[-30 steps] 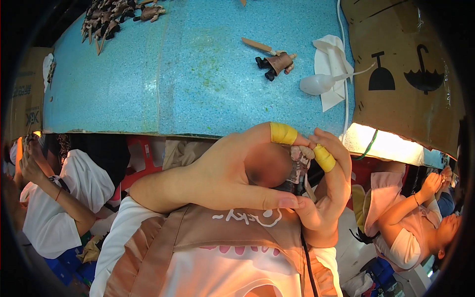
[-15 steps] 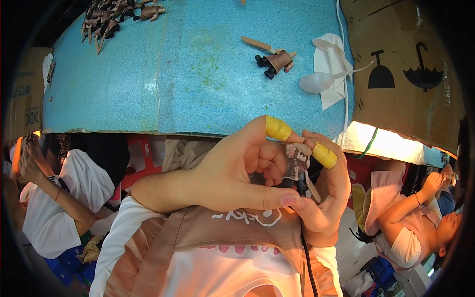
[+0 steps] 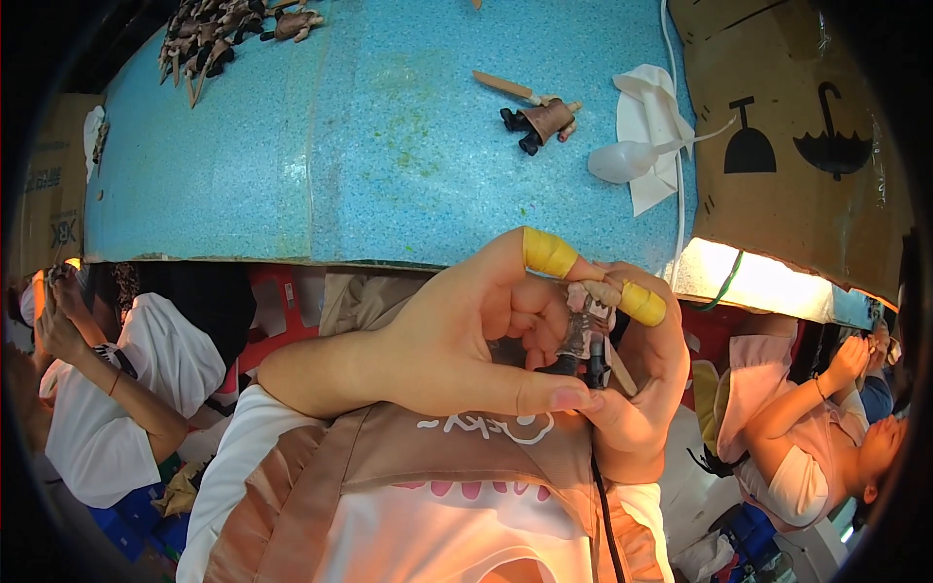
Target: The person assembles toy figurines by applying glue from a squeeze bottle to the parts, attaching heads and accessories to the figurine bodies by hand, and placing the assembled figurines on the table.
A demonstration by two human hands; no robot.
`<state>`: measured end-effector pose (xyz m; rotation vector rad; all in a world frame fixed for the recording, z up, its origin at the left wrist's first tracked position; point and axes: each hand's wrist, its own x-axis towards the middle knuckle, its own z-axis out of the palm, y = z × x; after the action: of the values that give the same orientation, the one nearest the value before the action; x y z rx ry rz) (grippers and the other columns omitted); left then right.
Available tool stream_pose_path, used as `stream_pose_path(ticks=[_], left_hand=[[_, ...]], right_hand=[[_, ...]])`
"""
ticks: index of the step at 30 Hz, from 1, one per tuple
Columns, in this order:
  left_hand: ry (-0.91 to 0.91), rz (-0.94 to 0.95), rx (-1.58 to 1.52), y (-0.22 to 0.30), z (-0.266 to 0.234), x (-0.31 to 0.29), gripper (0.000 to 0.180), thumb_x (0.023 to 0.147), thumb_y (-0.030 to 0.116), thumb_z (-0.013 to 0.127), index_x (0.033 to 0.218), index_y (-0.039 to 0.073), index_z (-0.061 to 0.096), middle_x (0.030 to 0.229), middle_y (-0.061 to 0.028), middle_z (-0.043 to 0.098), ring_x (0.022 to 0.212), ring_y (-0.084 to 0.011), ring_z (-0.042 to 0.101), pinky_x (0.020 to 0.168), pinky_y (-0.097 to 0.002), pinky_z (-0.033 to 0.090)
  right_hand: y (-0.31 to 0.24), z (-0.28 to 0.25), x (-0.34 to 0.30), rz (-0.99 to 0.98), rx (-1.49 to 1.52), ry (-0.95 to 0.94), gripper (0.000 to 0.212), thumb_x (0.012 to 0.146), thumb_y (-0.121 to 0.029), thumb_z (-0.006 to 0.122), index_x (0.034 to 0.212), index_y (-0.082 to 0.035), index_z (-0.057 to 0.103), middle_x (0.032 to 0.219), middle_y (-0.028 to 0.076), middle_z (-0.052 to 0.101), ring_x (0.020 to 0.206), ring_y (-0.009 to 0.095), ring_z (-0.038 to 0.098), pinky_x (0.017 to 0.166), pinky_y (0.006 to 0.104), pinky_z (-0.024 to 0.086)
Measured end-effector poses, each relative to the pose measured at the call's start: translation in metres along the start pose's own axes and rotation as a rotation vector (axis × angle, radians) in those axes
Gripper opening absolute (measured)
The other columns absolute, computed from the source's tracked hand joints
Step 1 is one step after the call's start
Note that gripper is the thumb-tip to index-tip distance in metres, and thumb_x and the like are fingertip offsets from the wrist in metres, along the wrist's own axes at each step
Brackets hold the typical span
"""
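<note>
Between my two hands, in front of my chest, is a small toy figurine [image 3: 589, 325] with a tan-brown upper body and black legs. My left hand [image 3: 466, 335] comes from the left, its thumb along the figurine's feet and its yellow-taped index finger near the head. My right hand [image 3: 646, 374] curls round the other side, with yellow tape on its index finger too. Both hands are closed on the figurine; the fingers partly cover it. A flat tan piece by the legs points down toward my right thumb.
Another figurine [image 3: 546, 121] in brown with a tan blade lies on the blue table [image 3: 389, 194]. A pile of similar figurines [image 3: 209, 39] is at far left. A white squeeze bottle [image 3: 622, 162] lies on paper beside a cardboard box [image 3: 777, 209]. People sit on both sides.
The figurine has shifted slightly to the right and tilted a little in my fingers. My right index finger has moved slightly right; my left hand has barely moved.
</note>
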<state>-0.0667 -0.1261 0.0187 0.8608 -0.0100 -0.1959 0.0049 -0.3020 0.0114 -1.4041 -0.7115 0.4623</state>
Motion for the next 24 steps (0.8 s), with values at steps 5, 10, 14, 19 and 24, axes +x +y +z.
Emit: stream_pose_path(ticks=[5,10,14,19,24], left_hand=[[0.010,0.049,0.071,0.004,0.003,0.004,0.062,0.077,0.004,0.067,0.128,0.005,0.032,0.096,-0.0079,0.054,0.079,-0.0112,0.053,0.065,-0.0247,0.043],[-0.148,0.238,0.650,-0.002,-0.012,0.007,0.066,0.082,0.003,0.055,0.138,0.007,0.021,0.113,-0.0086,0.050,0.105,-0.0160,0.050,0.082,-0.0285,0.044],[-0.069,0.125,0.189,0.001,0.001,0.005,0.063,0.083,0.006,0.055,0.137,0.005,0.022,0.116,-0.0089,0.045,0.107,-0.0158,0.046,0.088,-0.0304,0.041],[-0.065,0.054,0.005,-0.002,-0.002,0.007,0.059,0.081,0.005,0.054,0.133,0.000,0.025,0.112,-0.0082,0.042,0.103,-0.0158,0.045,0.090,-0.0309,0.038],[-0.086,0.097,0.029,-0.005,-0.006,0.004,0.056,0.081,0.003,0.051,0.131,0.000,0.026,0.111,-0.0078,0.041,0.102,-0.0150,0.043,0.089,-0.0294,0.038]], right_hand=[[-0.012,0.020,0.003,0.134,0.296,0.117,0.076,0.060,-0.018,0.079,0.121,0.005,0.040,0.120,0.017,0.045,0.105,0.025,0.050,0.089,0.0343,0.040],[-0.008,0.009,0.001,0.170,0.184,0.112,0.060,0.066,-0.009,0.073,0.119,0.001,0.046,0.112,0.017,0.054,0.105,0.029,0.051,0.088,0.0363,0.041],[-0.009,0.011,0.013,-0.252,-0.599,0.129,0.041,0.061,-0.007,0.071,0.100,0.001,0.061,0.100,0.015,0.059,0.099,0.034,0.052,0.085,0.0400,0.043],[-0.012,0.018,0.014,-0.320,-0.860,0.135,0.034,0.052,-0.005,0.070,0.086,-0.001,0.066,0.099,0.011,0.059,0.099,0.034,0.051,0.084,0.0399,0.043],[-0.011,0.022,0.010,-0.347,-0.914,0.140,0.035,0.051,-0.005,0.069,0.085,-0.002,0.066,0.100,0.010,0.059,0.101,0.034,0.049,0.082,0.0395,0.043]])
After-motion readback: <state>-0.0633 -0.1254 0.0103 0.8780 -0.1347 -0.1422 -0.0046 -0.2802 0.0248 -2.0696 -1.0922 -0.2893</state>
